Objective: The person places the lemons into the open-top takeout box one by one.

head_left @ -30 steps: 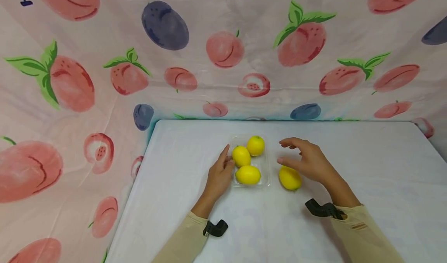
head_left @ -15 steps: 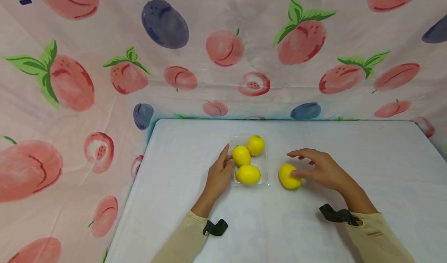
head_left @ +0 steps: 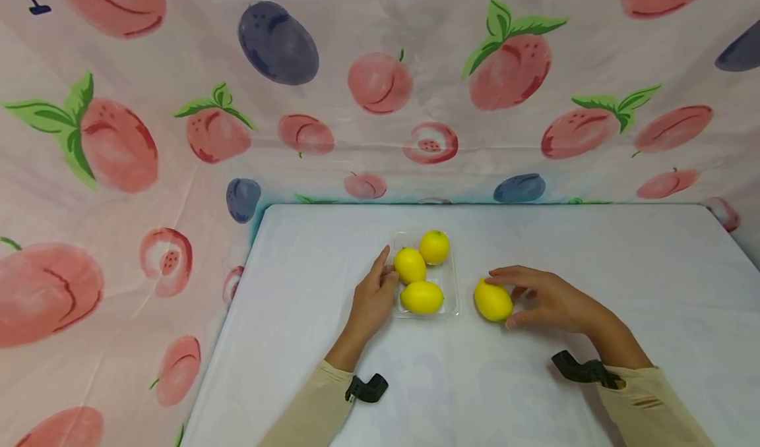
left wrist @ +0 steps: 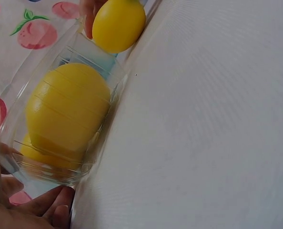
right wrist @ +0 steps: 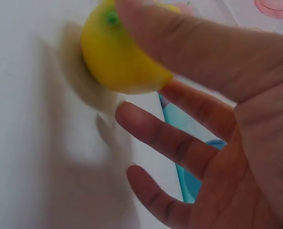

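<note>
My left hand (head_left: 373,295) holds the left edge of a clear plastic tray (head_left: 449,287), one fingertip at its rim and other fingers low against its outside, as the left wrist view shows. Three lemons lie in the tray: a far one (head_left: 435,247), a left one (head_left: 410,265) and a front one (head_left: 422,297). To the tray's right, another lemon (head_left: 492,300) is on the table. My right hand (head_left: 549,298) pinches it between thumb and index finger; the other fingers are spread apart below it in the right wrist view. The thumb covers part of that lemon there.
A white-covered table (head_left: 315,249) carries everything. Behind it and along the left side hangs a fruit-printed cloth (head_left: 332,51). A black wrist mount (head_left: 584,370) sits at the right cuff, another mount (head_left: 367,388) at the left.
My right hand has moved right and nearer, from above the loose lemon to its right side, and its thumb and index finger now take hold of it. The left hand and tray stay put.
</note>
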`<action>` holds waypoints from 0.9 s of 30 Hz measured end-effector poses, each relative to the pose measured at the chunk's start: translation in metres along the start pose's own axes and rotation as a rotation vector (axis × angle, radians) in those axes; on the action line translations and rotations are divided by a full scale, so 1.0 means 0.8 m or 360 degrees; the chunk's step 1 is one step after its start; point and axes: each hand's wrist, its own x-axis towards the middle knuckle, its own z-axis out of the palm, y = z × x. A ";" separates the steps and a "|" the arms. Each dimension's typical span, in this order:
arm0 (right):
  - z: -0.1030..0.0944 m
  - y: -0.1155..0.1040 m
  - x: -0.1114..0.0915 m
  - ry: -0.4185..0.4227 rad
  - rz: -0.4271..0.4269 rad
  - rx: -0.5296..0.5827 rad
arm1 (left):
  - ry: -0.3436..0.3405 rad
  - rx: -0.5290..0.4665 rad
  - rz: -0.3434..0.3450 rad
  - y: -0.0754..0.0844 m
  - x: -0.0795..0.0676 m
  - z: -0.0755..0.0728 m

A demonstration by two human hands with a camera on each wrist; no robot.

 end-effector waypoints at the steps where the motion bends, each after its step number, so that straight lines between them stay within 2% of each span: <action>1: 0.001 0.001 0.000 -0.0001 -0.0002 -0.0010 | 0.0002 0.0003 -0.0009 0.000 0.000 0.000; 13: 0.006 0.001 0.002 0.0137 0.0066 -0.0193 | -0.0002 0.0006 -0.0019 -0.001 0.004 0.003; 22: 0.009 -0.004 0.014 0.0082 -0.0067 -0.0248 | 0.0010 0.0005 -0.0028 0.004 0.002 0.003; 27: 0.010 -0.005 0.014 0.0099 -0.0090 -0.0299 | 0.0014 0.0006 -0.0026 0.006 0.001 0.004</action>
